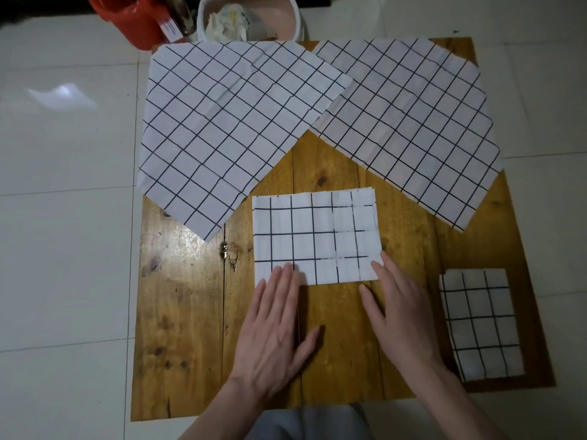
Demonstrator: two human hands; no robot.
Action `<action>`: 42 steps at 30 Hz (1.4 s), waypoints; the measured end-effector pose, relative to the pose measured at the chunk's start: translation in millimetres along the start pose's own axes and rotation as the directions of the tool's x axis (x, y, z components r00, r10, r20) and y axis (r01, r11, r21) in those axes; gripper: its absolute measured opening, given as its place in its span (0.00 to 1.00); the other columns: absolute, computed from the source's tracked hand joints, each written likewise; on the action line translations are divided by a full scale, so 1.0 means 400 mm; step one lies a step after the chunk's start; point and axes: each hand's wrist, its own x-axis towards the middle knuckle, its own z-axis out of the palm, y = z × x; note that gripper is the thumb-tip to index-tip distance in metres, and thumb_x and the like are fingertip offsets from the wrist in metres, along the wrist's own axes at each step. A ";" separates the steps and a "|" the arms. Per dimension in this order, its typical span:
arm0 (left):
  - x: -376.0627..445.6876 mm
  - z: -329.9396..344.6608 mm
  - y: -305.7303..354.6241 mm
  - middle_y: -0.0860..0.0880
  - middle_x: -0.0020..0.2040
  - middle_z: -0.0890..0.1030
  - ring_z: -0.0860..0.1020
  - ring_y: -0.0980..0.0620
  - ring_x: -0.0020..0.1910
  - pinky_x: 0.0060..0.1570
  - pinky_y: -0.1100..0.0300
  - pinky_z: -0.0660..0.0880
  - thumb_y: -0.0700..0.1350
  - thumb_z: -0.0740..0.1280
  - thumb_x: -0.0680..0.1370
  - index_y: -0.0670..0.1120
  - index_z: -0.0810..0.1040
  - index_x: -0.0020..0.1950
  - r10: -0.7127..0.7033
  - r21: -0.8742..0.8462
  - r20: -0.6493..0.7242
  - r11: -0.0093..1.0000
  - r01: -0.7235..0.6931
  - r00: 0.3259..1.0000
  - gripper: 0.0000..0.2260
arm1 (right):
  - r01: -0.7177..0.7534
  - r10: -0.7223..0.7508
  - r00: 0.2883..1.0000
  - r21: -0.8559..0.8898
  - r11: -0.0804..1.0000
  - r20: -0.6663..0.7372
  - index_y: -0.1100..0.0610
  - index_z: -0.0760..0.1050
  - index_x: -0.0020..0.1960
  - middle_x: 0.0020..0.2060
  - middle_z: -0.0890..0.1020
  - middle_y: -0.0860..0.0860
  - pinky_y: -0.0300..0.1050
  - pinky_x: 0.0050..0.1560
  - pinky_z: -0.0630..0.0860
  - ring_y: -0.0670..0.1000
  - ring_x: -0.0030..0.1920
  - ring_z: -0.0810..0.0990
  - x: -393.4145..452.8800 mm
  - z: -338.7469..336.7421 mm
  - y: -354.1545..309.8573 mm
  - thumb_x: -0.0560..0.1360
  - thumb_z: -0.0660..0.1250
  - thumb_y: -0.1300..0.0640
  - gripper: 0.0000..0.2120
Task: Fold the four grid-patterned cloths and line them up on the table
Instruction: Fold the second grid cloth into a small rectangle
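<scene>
A folded white cloth with a black grid [314, 238] lies flat in the middle of the wooden table [184, 296]. My left hand [276, 328] lies flat, its straight fingertips touching the cloth's near left edge. My right hand [400, 312] is flat too, fingertips on the near right corner. A smaller folded grid cloth [479, 322] sits at the table's near right. Two unfolded grid cloths lie spread at the back: one at the left [228, 122] overhanging the table's left edge, one at the right [409, 119], partly under the left one.
Beyond the table's far edge stand a red bucket [127, 17] and a pale basin [251, 17] holding crumpled material. White tiled floor [63, 217] surrounds the table. Bare wood shows at the near left.
</scene>
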 end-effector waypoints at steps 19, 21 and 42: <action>0.075 0.034 0.101 0.44 0.85 0.54 0.49 0.46 0.85 0.79 0.44 0.53 0.59 0.55 0.85 0.43 0.55 0.85 0.002 -0.024 0.054 1.000 0.000 0.999 0.32 | -0.420 0.559 0.828 0.717 0.556 0.051 0.49 0.69 0.60 0.54 0.77 0.45 0.34 0.49 0.75 0.46 0.56 0.79 0.089 -0.012 -0.109 0.77 0.75 0.54 0.17; 0.075 0.032 0.101 0.44 0.85 0.54 0.50 0.46 0.85 0.79 0.44 0.53 0.59 0.55 0.85 0.43 0.56 0.85 -0.005 -0.031 0.055 1.000 0.006 0.998 0.33 | -0.377 0.575 0.808 0.860 0.343 0.125 0.50 0.71 0.63 0.55 0.81 0.45 0.36 0.50 0.79 0.44 0.55 0.83 0.089 -0.011 -0.114 0.77 0.76 0.59 0.20; 0.091 0.041 0.122 0.44 0.85 0.55 0.52 0.46 0.85 0.78 0.45 0.55 0.58 0.57 0.85 0.45 0.56 0.85 -0.019 -0.053 0.000 0.998 0.019 1.000 0.32 | -0.245 0.400 0.916 0.759 0.603 -0.021 0.42 0.81 0.57 0.58 0.81 0.42 0.45 0.60 0.80 0.41 0.58 0.81 0.021 -0.008 -0.099 0.82 0.66 0.49 0.07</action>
